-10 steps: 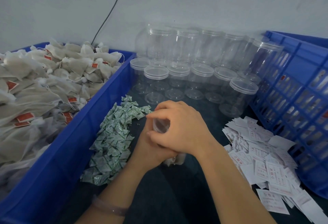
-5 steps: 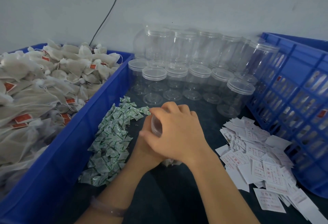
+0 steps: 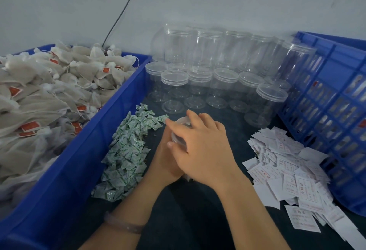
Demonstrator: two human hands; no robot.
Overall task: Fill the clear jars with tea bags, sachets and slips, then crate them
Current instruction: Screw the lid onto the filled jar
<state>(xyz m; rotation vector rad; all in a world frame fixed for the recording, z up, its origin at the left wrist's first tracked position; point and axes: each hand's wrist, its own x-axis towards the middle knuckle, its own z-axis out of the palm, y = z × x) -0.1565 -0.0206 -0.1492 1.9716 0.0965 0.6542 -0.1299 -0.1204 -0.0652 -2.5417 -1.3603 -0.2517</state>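
Since the earlier frame the fingers of the right hand (image 3: 202, 148) are spread wider over the lid of the jar (image 3: 181, 121), which is gripped near centre by it and, lower, by the left hand (image 3: 163, 163). Capping is judged under way; the far empty jars (image 3: 200, 83) are left unfilled.

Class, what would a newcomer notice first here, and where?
At the centre, the left hand holds a clear jar while the right hand grips its top. A blue bin heaped with tea bags fills the left, and lidded empty jars stand in rows at the back.
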